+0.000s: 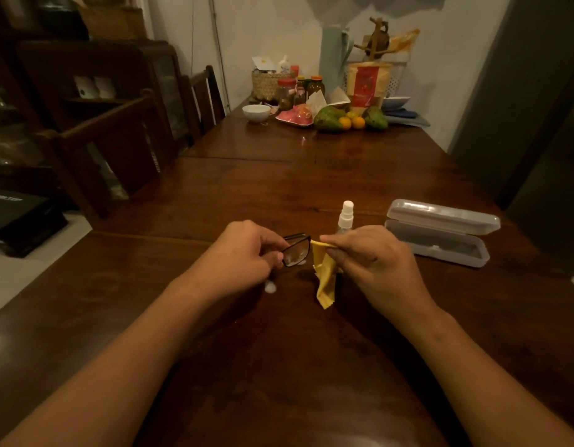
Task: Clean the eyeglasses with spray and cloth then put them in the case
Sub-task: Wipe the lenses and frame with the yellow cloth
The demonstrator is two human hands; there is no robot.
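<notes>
1. Both hands work over the table (279,188): the left hand (247,250) has its fingers curled round the eyeglasses (295,251), and the right hand (369,256) pinches the yellow cloth (324,279).
2. The exposed lens sits just at nine o'clock of the right fingertips, frame running left-right.
3. The spray bottle (346,217) stands at twelve; the open case (440,233) lies at two o'clock, nearer the right hand.

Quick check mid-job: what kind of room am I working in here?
Most likely a home dining room: a long dark wooden table with wooden chairs along its left side, and fruit, jars and a white bowl crowded at the far end by the wall.
</notes>
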